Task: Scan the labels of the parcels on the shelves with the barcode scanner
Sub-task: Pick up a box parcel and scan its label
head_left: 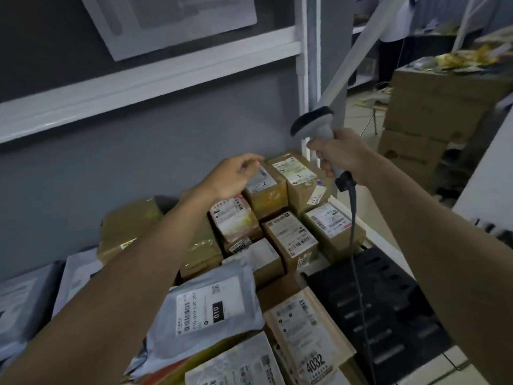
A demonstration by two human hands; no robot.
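One curved grey plastic barcode scanner (pixel 315 126), gripped in your right hand (pixel 337 151) | left hand (pixel 233 176) loose-fingered over labelled cardboard parcels (pixel 288 237) | one crinkled grey mailer bag (pixel 205 312)

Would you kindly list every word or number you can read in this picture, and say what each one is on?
"010", white on a black patch: label of the grey mailer bag.
"010-010 LJ0 551" or so, last characters unsure: same label, beside the barcode.
"4032": label of the flat cardboard parcel at the front.
All other parcel labels, including the box in the middle and the one under the left hand: too small or blurred to read.
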